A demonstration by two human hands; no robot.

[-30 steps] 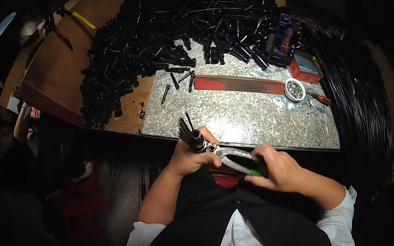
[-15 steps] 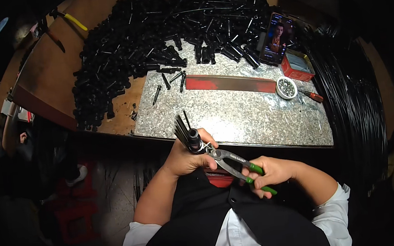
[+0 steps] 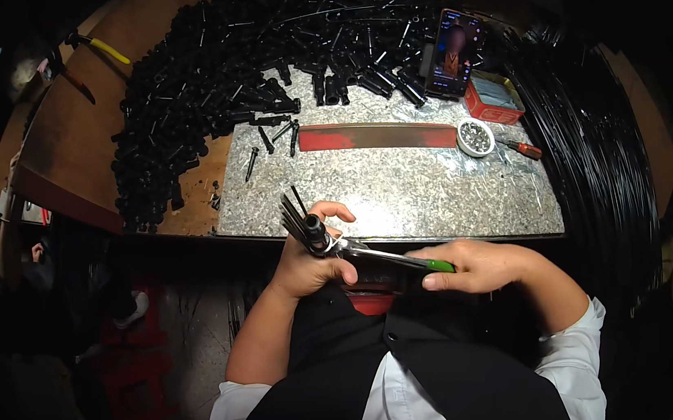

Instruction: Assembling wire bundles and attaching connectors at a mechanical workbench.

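Granite slab [image 3: 400, 191]; pliers [image 3: 382, 254] half-hidden

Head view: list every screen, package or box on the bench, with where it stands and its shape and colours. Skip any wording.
Phone: propped upright at the far right of the stone slab, against the black heap; a dark rectangle with a lit, blurred, bluish screen.
Red tin: just right of the phone; a shallow open rectangular box, red walls, greyish inside.
Small round dish: in front of the tin; white rim, small grey pieces inside.
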